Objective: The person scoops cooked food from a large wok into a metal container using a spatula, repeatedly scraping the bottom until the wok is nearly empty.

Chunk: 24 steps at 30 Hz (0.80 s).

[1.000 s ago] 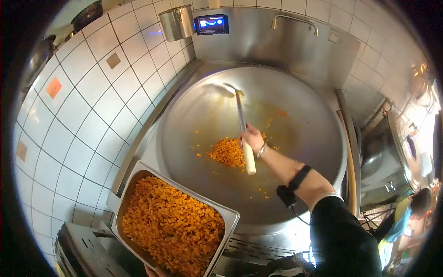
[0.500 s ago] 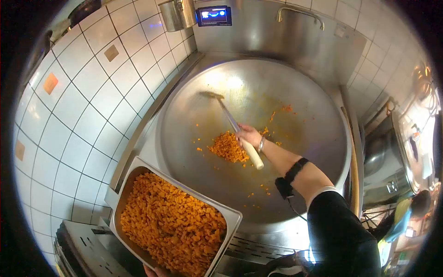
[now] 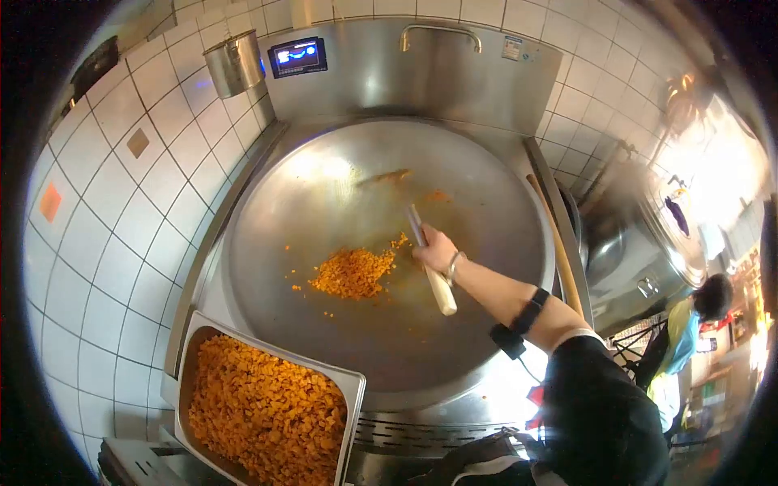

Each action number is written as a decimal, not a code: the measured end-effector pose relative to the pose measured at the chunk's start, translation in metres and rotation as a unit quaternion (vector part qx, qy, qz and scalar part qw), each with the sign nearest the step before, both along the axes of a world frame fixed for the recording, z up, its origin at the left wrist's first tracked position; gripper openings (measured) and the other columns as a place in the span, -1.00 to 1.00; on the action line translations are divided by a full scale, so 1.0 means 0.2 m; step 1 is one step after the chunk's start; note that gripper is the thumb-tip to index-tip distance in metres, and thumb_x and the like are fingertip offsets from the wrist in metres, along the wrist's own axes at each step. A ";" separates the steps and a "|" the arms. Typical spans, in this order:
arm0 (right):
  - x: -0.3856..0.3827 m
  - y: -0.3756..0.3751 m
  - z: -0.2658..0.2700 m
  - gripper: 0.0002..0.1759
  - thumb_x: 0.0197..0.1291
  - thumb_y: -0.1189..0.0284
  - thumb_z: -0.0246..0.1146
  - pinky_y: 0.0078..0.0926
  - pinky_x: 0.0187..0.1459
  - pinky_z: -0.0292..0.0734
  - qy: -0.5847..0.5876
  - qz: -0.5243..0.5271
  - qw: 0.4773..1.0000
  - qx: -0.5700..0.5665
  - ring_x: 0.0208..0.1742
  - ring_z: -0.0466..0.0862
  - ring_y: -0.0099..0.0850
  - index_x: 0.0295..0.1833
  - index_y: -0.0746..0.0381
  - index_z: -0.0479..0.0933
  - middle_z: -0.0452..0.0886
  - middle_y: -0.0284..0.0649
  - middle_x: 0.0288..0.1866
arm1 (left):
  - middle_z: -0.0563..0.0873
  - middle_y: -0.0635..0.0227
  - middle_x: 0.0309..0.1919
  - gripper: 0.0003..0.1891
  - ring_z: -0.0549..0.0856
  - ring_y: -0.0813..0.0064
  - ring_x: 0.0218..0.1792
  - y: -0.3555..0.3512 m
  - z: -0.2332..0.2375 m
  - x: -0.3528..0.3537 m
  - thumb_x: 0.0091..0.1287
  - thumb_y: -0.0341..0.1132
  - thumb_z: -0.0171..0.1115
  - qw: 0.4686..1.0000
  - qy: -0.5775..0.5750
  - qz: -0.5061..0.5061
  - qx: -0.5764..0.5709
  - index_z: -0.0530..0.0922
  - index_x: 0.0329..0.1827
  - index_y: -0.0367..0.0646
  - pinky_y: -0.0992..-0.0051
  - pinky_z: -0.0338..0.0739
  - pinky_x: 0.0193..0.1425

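Observation:
My right hand (image 3: 438, 249) is closed around a long-handled wok spatula (image 3: 442, 293) with a pale handle. Its blade, blurred, lies against the far slope of a very wide metal wok (image 3: 324, 348). Left of this hand, a small heap of orange diced food (image 3: 350, 273) sits on the wok's bottom, with loose bits around it. A deep steel pan (image 3: 354, 381) full of similar orange pieces (image 3: 267, 413) stands at the wok's near left edge. My left hand is out of sight.
A metal pot (image 3: 233, 66) and a lit display panel (image 3: 297, 57) are at the back left. A tap (image 3: 442, 29) is on the back wall. Along the wok's right side leans a long wooden stick (image 3: 559, 251); beyond it stands a large steel vessel (image 3: 628, 259).
The camera view has shifted. The spatula blade has moved rightward across the far slope of the wok, and the heap now lies clear of my right hand. My left fingers at the pan have left view.

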State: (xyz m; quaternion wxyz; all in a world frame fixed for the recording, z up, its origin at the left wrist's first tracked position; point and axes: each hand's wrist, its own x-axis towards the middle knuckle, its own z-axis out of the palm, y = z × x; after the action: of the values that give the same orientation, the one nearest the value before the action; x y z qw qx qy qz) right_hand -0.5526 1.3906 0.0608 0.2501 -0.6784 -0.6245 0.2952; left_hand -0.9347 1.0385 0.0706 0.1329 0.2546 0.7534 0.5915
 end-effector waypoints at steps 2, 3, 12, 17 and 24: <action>0.01 0.08 0.03 -0.44 -0.05 0.46 0.13 -0.27 -0.20 0.47 0.019 -0.067 0.998 -0.002 -0.21 0.56 -0.10 0.12 0.32 0.16 0.51 0.08 -0.21 | 0.42 -0.01 0.02 -0.42 0.49 0.15 -0.15 0.00 0.00 -0.02 0.24 0.00 0.00 1.000 0.016 0.005 -0.002 0.23 0.20 -0.23 0.26 0.39 -0.17; 0.01 0.11 0.02 -0.40 -0.04 0.45 0.12 -0.24 -0.12 0.45 0.036 -0.130 0.991 -0.007 -0.13 0.53 -0.05 0.16 0.29 0.11 0.50 0.10 -0.18 | 0.42 -0.01 0.02 -0.42 0.49 0.15 -0.15 0.01 0.02 -0.01 0.24 0.00 0.00 1.000 0.019 0.003 -0.002 0.23 0.20 -0.23 0.26 0.39 -0.17; -0.24 0.16 -0.24 -0.33 -0.01 0.40 0.12 -0.28 -0.06 0.43 0.143 -0.275 0.947 -0.081 -0.05 0.51 -0.12 0.23 0.19 0.02 0.48 0.04 -0.07 | 0.44 -0.02 -0.01 -0.41 0.48 0.13 -0.13 0.05 0.12 0.07 0.23 0.02 0.02 1.000 0.021 -0.009 -0.014 0.29 0.16 -0.28 0.28 0.38 -0.10; -0.54 0.01 -0.52 -0.21 -0.05 0.40 0.12 -0.27 -0.01 0.37 0.232 -0.198 0.946 -0.108 -0.03 0.49 -0.07 0.25 0.23 -0.17 0.44 0.11 -0.06 | 0.46 -0.01 -0.02 -0.46 0.49 0.17 -0.16 0.03 0.06 0.03 0.25 -0.02 0.01 1.000 0.011 0.013 0.012 0.32 0.11 -0.31 0.28 0.37 -0.10; -0.75 -0.29 -0.32 -0.60 -0.12 0.59 0.09 -0.35 -0.45 0.48 0.429 -0.165 0.884 -0.088 -0.46 0.54 -0.26 -0.06 0.36 0.25 0.49 -0.09 -0.42 | 0.47 0.04 -0.05 -0.49 0.46 0.22 -0.11 0.04 0.12 0.07 0.28 -0.06 -0.04 0.997 -0.071 0.024 -0.004 0.30 0.12 -0.31 0.28 0.35 -0.09</action>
State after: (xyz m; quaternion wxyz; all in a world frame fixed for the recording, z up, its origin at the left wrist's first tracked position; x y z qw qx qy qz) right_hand -0.7031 1.3317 -0.0035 0.4781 -0.5980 -0.3068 0.5653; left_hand -0.9214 1.0467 0.0943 0.1727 0.1928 0.7501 0.6085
